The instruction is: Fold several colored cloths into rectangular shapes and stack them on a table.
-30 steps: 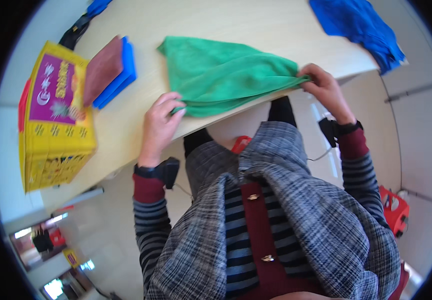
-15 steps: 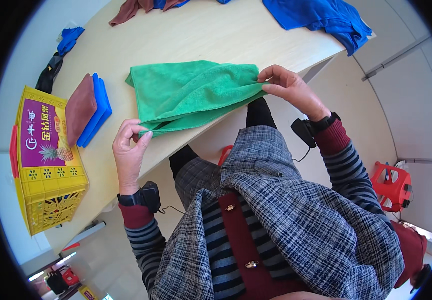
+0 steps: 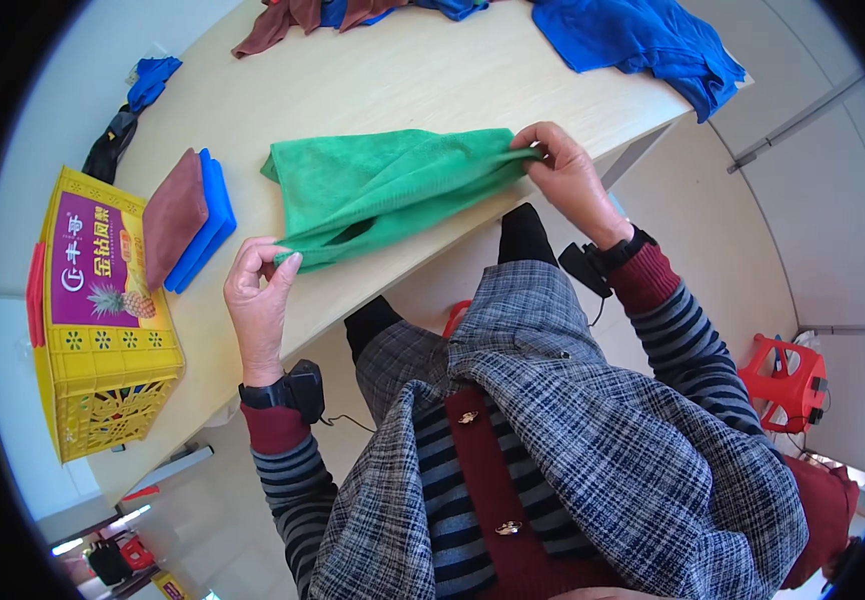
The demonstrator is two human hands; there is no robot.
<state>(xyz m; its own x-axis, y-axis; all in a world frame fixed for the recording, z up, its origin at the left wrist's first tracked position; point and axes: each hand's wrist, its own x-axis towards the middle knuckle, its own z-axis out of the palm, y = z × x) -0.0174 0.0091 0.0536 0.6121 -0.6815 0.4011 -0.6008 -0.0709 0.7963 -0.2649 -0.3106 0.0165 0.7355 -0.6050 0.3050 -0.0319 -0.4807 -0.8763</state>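
A green cloth (image 3: 382, 190) lies folded over on the pale wooden table (image 3: 422, 80), near its front edge. My left hand (image 3: 257, 300) pinches the cloth's near left corner between thumb and fingers. My right hand (image 3: 567, 175) grips the right corner at the table's edge. The cloth is stretched between both hands, its near edge lifted slightly off the table.
A brown folded cloth (image 3: 172, 215) rests on a blue folded one (image 3: 207, 225) left of the green cloth. A yellow crate (image 3: 92, 330) stands at the left end. Blue cloths (image 3: 642, 40) and brown ones (image 3: 282, 20) lie at the far side. A red stool (image 3: 787, 375) stands on the floor.
The view has shifted, so the table sits higher in the picture. Both hands keep hold of the green cloth's corners and have pulled it closer to the front edge, more stretched out.
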